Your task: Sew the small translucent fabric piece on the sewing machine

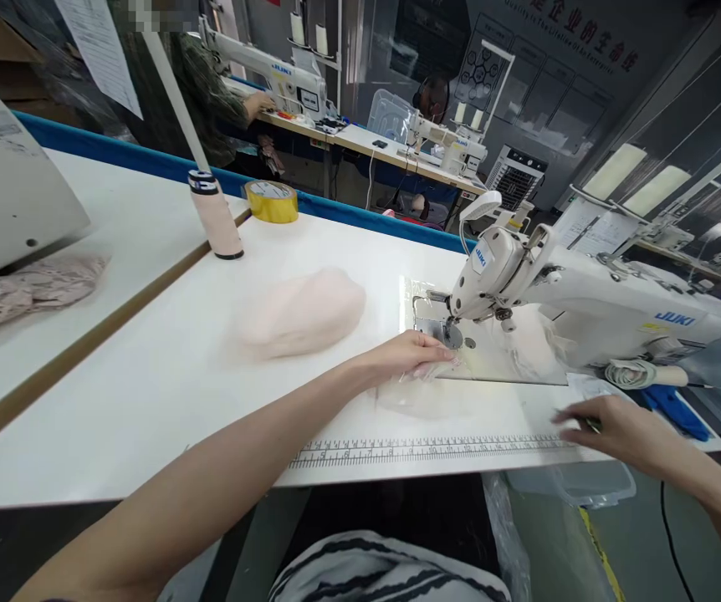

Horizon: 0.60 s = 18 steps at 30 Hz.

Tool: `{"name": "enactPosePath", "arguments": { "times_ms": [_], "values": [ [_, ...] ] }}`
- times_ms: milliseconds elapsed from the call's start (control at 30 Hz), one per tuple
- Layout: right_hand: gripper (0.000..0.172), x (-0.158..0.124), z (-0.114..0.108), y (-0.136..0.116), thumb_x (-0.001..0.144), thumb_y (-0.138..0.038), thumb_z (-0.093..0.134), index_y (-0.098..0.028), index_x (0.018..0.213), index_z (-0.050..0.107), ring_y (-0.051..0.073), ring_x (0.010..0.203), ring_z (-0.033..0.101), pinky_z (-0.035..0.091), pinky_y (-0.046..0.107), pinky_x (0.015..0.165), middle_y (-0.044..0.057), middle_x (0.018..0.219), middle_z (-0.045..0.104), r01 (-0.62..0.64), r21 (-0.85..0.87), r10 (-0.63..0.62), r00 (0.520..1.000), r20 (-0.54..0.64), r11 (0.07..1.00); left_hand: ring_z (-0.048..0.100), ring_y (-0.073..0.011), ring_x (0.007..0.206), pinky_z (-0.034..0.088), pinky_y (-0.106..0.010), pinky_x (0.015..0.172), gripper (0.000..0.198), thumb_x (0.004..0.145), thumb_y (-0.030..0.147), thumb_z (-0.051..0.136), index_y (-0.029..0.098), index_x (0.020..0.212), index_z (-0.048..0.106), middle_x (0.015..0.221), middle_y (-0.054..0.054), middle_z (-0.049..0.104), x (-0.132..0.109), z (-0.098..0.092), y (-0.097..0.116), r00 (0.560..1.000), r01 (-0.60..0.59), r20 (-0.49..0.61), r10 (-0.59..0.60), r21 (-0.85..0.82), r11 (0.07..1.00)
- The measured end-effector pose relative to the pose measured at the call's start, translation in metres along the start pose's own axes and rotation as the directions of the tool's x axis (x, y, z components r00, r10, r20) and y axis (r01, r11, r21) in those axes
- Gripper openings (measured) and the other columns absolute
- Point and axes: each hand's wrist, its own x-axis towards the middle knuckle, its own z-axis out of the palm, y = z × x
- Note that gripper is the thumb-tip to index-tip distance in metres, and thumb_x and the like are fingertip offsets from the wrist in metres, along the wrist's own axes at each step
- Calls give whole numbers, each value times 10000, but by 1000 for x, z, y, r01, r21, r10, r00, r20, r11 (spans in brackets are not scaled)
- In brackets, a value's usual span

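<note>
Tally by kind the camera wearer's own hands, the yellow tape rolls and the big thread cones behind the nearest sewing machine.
Left hand, right hand: 2
Yellow tape roll: 1
Left cone, right cone: 2
Total: 5

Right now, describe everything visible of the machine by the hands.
The machine is white, apparently painted metal, with JUKI in blue on head and body. It stands on the table, body stretching right, a curved fitting above the head. Sheer pale fabric lies beneath; the left hand is by the needle plate.
</note>
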Motion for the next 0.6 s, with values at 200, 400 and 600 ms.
{"name": "enactPosePath", "arguments": {
  "times_ms": [200, 400, 600],
  "values": [
    [429, 55, 58, -70, 723, -547, 677, -212, 988, 719, 124, 555, 432, 351, 281, 526, 36, 799, 639, 140, 365, -91, 985, -149, 920, 378, -99, 480, 382, -282, 614, 306, 782, 449, 653, 149, 752, 705, 404, 65, 328, -2, 1, 4, 1000, -3, -10, 3, 38, 999],
    [417, 79, 85, -83, 771, -583, 594, -176, 744, 680, 145, 632, 446, 359, 289, 586, 28, 701, 590, 162, 406, -61, 966, -250, 899, 346, -88, 465, 364, -274, 586, 297, 793, 441, 646, 153, 789, 719, 416, 60, 364, -1, 0, 0, 1000, -1, -10, 2, 6, 1000],
    [393, 31, 16, -21, 808, -534, 561, -209, 596, 619, 117, 468, 371, 270, 308, 483, 15, 536, 506, -11, 68, -5, 974, 228, 998, 337, -79, 450, 309, -247, 515, 258, 813, 402, 631, 162, 840, 720, 433, 53, 409, 3, -2, -3, 999, 11, -29, -13, -74, 997]
  ]
}}
